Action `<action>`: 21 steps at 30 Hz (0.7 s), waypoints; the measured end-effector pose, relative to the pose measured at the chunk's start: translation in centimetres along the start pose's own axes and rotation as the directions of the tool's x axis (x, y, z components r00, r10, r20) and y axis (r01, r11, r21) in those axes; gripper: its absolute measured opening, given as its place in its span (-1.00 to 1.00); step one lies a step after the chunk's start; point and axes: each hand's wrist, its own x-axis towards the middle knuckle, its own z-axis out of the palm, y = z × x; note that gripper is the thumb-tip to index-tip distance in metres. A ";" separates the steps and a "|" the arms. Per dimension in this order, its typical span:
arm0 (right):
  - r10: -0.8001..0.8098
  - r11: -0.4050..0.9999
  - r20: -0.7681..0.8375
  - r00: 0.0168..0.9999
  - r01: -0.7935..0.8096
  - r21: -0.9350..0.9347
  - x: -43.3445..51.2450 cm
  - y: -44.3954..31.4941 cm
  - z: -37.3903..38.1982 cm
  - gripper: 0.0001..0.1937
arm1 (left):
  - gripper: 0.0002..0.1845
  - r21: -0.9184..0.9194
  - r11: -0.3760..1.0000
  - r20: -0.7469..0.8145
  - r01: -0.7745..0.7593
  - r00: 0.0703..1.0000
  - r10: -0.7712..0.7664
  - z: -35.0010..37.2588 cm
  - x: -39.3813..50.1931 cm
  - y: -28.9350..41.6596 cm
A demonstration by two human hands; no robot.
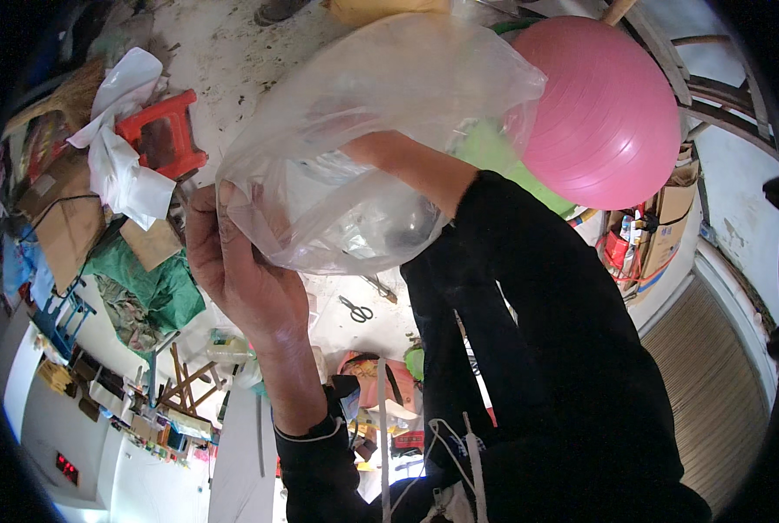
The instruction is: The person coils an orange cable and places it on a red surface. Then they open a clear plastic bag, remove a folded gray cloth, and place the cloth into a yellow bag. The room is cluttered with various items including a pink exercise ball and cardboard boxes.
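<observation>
A large translucent plastic bag point(389, 72) is spread in front of me, its mouth towards my body. My left hand point(246, 261) grips the bag's rim at the left, thumb and fingers pinched on the film. My right forearm reaches in through the mouth; my right hand point(357, 144) is inside, blurred by the film, so its fingers and any hold are hidden. Crumpled clear plastic point(331, 167) shows within the bag close to that hand. Behind the bag's right side, a light green thing point(546, 189) shows partly through it.
A big pink exercise ball point(605, 111) stands at the right. At the left are a red plastic stool point(167, 134), white plastic sheeting point(131, 176), cardboard point(69, 229) and a green sack point(161, 281). Scissors point(355, 310) lie on the floor below the bag.
</observation>
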 end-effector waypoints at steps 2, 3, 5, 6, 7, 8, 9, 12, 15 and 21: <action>-0.003 0.993 -0.178 0.984 -0.019 -0.119 1.0 -0.7 0.4 -0.63 | -0.70 -0.009 1.000 0.051 -0.012 0.999 0.013 -0.9 0.2 -0.1; 0.000 0.982 -0.250 0.968 -0.047 -0.182 1.2 -0.9 0.2 -0.62 | -0.71 -0.001 1.000 0.036 -0.025 0.999 0.025 -1.2 0.2 -0.1; 0.006 0.977 -0.049 0.999 -0.017 -0.211 0.6 -0.5 -1.3 -0.64 | -0.71 0.017 0.999 -0.012 -0.033 0.999 0.033 -1.4 0.1 -0.3; 0.051 0.972 0.099 0.994 -0.027 -0.235 0.1 -0.2 -2.5 -0.65 | -0.72 -0.011 0.999 -0.003 -0.033 0.999 0.033 -1.5 0.0 -0.3; 0.010 0.985 0.110 0.994 0.009 -0.175 -0.4 0.0 -3.6 -0.66 | -0.73 -0.021 1.000 -0.010 -0.015 1.000 0.014 -1.5 -0.1 -0.3; 0.007 0.992 0.167 0.986 0.014 -0.122 -0.9 0.2 -4.9 -0.66 | -0.73 -0.030 0.999 -0.020 -0.015 1.000 0.014 -1.5 -0.1 -0.4; 0.003 0.998 0.224 0.975 0.013 -0.067 -1.5 0.4 -6.1 -0.67 | -0.74 -0.039 0.999 -0.030 -0.015 0.999 0.014 -1.5 -0.2 -0.4; 0.163 0.941 0.442 0.882 -0.004 -0.339 -3.2 0.7 -9.5 -0.74 | -0.76 -0.062 0.997 -0.071 -0.044 0.997 0.040 -1.7 0.0 -0.7; 0.284 0.881 0.572 0.769 0.025 -0.472 -5.5 1.9 -12.5 -0.80 | -0.79 -0.098 0.995 -0.073 -0.007 0.997 0.000 -1.6 -0.3 -1.1; -0.466 0.859 0.040 0.884 0.463 -0.217 -8.1 3.2 -9.3 -0.76 | -0.92 -0.115 0.975 -0.015 0.192 0.981 -0.195 3.0 -5.4 -3.6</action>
